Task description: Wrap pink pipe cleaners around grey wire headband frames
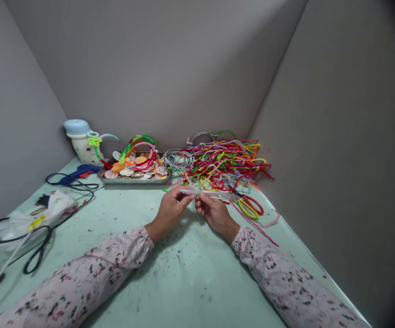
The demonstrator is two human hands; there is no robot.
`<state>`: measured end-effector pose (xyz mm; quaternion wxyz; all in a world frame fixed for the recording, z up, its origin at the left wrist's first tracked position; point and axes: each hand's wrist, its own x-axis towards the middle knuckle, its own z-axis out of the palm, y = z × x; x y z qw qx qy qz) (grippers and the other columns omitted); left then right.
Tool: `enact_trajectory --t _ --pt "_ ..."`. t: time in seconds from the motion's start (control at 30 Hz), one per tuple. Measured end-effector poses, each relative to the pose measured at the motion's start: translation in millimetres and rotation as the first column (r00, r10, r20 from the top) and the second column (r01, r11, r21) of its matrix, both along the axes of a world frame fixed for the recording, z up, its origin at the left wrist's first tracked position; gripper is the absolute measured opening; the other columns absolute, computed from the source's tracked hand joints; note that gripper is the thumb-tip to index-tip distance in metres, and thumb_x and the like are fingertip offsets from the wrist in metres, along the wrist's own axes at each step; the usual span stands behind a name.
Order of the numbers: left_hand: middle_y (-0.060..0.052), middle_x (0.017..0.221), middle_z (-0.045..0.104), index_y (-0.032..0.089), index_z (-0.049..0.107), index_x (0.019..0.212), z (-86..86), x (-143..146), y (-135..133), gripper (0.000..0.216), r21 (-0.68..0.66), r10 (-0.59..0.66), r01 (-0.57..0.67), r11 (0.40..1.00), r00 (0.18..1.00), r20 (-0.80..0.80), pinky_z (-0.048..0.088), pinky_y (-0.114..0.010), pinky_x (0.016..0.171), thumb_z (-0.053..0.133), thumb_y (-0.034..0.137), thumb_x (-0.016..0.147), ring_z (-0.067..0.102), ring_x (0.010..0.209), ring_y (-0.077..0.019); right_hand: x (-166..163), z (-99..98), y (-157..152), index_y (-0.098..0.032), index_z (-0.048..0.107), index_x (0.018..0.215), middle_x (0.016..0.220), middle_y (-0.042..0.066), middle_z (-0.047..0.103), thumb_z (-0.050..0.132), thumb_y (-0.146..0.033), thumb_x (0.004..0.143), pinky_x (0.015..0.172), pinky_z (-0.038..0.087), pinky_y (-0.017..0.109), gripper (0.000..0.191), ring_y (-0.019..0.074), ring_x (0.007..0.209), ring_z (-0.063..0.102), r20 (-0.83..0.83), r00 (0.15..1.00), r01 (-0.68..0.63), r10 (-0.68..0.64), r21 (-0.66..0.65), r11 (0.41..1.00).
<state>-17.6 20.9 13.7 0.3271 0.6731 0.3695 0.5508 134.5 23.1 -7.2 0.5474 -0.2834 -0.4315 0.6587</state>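
Note:
My left hand [171, 207] and my right hand [216, 214] meet over the middle of the table, fingers pinched. Between them they hold a thin whitish pipe cleaner [214, 193], roughly level, one end running off to the right. Its exact tip is hard to make out. Just right of my right hand lie scissors with red and yellow handles [250, 208]. Behind my hands spreads a tangled heap of coloured pipe cleaners [224, 157]. Coils of silvery wire or headbands [178, 159] rest at its left.
A metal tray [135, 181] of seashells carries several fuzzy coloured hoops. Behind it stands a white bottle with a blue lid [77, 127]. A blue glue gun [79, 173], black cable [48, 232] and plastic bag [23, 225] lie left. Grey walls [170, 68] enclose the table.

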Motion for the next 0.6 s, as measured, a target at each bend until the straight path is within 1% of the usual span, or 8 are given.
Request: enact_trajectory --t 0.1,0.17,0.27,0.37,0.47,0.6 --pt "-0.005 0.089 0.064 0.017 0.069 0.083 5.1 0.0 -1.6 0.014 0.044 0.038 -0.035 0.998 0.998 -0.054 0.044 -0.029 0.082 0.06 0.028 0.082 0.059 0.087 -0.0169 0.1 -0.2 -0.1 -0.017 0.063 0.076 0.064 -0.002 0.058 0.064 -0.037 0.079 0.048 0.039 0.018 0.02 0.0074 0.053 0.051 0.037 0.999 -0.005 0.003 0.062 0.998" --pt "-0.005 0.086 0.066 0.017 0.068 0.082 7.8 0.1 -2.4 0.013 0.057 0.056 -0.052 0.997 0.996 -0.07 0.044 -0.029 0.083 0.059 0.027 0.082 0.059 0.087 -0.0172 0.3 0.2 -0.7 -0.018 0.062 0.076 0.065 -0.002 0.057 0.062 -0.035 0.081 0.049 0.038 0.019 0.018 0.0078 0.053 0.05 0.094 0.995 0.009 -0.02 0.116 0.993" --pt "-0.005 0.085 0.068 0.018 0.068 0.079 10.3 0.4 -3.2 0.013 0.046 0.071 -0.068 0.997 0.995 -0.073 0.044 -0.03 0.084 0.059 0.027 0.082 0.06 0.086 -0.0175 0.6 1.7 -2.6 -0.019 0.06 0.075 0.065 -0.002 0.057 0.057 -0.038 0.085 0.05 0.037 0.021 0.021 0.0087 0.054 0.049 0.188 0.979 0.046 -0.083 0.191 0.98" --pt "-0.006 0.087 0.068 0.018 0.068 0.078 11.3 0.9 -3.7 0.015 0.016 0.073 -0.072 0.997 0.994 -0.075 0.043 -0.031 0.085 0.057 0.027 0.083 0.06 0.086 -0.0177 0.9 3.2 -4.4 -0.02 0.06 0.078 0.067 -0.001 0.057 0.051 -0.04 0.088 0.052 0.038 0.022 0.024 0.0097 0.055 0.05 0.256 0.959 0.055 -0.121 0.25 0.967" --pt "-0.006 0.087 0.068 0.017 0.068 0.079 11.6 1.9 -3.9 0.017 0.0 0.069 -0.069 0.998 0.995 -0.069 0.043 -0.031 0.085 0.056 0.028 0.084 0.06 0.086 -0.0178 1.3 4.2 -4.8 -0.021 0.06 0.08 0.068 -0.001 0.058 0.05 -0.041 0.089 0.052 0.039 0.023 0.025 0.0107 0.056 0.051 0.287 0.946 0.071 -0.153 0.276 0.958" --pt "-0.006 0.09 0.068 0.017 0.068 0.082 11.6 2.9 -3.8 0.017 -0.007 0.063 -0.064 0.998 0.996 -0.066 0.044 -0.03 0.085 0.056 0.028 0.084 0.06 0.088 -0.0178 1.7 5.5 -4.5 -0.021 0.059 0.08 0.066 -0.002 0.056 0.048 -0.042 0.09 0.051 0.039 0.023 0.026 0.011 0.055 0.051 0.315 0.929 0.104 -0.192 0.275 0.956"
